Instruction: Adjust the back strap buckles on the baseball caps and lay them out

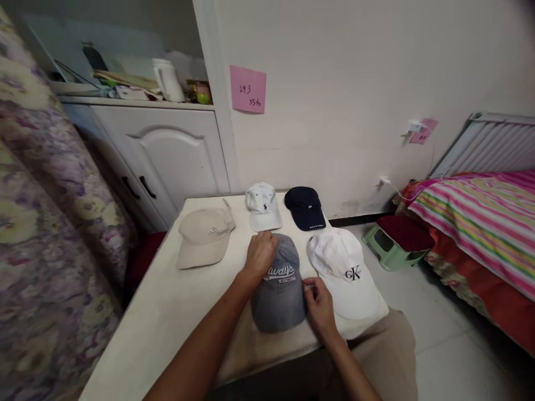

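Note:
A grey baseball cap [281, 301] with white lettering lies on the cream-covered table, brim toward me. My left hand [261, 253] is closed on the upper left of its crown; some fingertips are hidden behind the fabric. At the cap's right side, my right hand [318, 303] pinches the edge near the brim. Just right of that hand is a white cap [343, 273] with dark "CK" letters. Behind the grey cap sit a pale cap [263, 206] with a small dark logo and a navy cap [305, 207]. A beige cap [207, 236] rests farther left.
The table [167, 334] stands against a wall with a pink note [248, 89]. To the left are a white cabinet [175, 145] and a floral curtain [45, 250]. A green stool [397, 245] and a bed with a striped cover [485, 206] are at right.

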`<action>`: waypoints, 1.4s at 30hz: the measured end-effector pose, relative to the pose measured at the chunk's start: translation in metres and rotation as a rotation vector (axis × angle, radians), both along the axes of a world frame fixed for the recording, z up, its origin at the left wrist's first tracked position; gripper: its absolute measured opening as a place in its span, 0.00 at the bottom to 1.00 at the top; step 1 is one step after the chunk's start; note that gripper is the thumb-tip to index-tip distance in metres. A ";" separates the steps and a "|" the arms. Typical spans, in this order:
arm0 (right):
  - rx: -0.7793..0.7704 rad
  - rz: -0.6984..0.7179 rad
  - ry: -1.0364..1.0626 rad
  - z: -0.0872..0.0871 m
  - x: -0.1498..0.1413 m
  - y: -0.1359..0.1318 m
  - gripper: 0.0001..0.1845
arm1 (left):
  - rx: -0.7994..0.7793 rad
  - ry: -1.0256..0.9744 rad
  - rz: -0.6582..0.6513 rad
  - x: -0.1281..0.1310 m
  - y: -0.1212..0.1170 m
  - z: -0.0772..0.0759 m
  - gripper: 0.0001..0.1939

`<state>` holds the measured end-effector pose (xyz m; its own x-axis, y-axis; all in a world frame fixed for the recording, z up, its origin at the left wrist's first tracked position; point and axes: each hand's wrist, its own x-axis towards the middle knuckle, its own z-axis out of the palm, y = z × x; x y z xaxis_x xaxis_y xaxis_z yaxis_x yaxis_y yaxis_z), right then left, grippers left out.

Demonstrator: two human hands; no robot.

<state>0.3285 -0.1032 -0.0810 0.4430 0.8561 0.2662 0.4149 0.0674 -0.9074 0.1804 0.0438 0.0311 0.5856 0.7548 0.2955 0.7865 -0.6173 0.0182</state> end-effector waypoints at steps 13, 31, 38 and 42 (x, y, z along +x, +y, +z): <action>0.007 -0.011 0.008 0.002 0.000 0.000 0.10 | 0.014 0.116 -0.106 -0.001 0.007 0.015 0.11; 0.008 -0.020 0.018 0.002 0.001 0.001 0.10 | 0.041 0.206 -0.305 -0.005 0.026 0.016 0.10; 0.019 -0.028 0.015 0.003 0.000 0.000 0.10 | 0.021 0.189 -0.335 -0.004 0.027 0.014 0.10; 0.022 -0.030 0.015 0.001 0.001 0.001 0.10 | 0.001 0.189 -0.352 -0.005 0.028 0.020 0.10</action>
<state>0.3295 -0.1023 -0.0798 0.4721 0.8365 0.2783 0.4034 0.0757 -0.9119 0.1759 0.0720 0.0513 0.8525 0.4981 0.1584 0.5164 -0.8497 -0.1070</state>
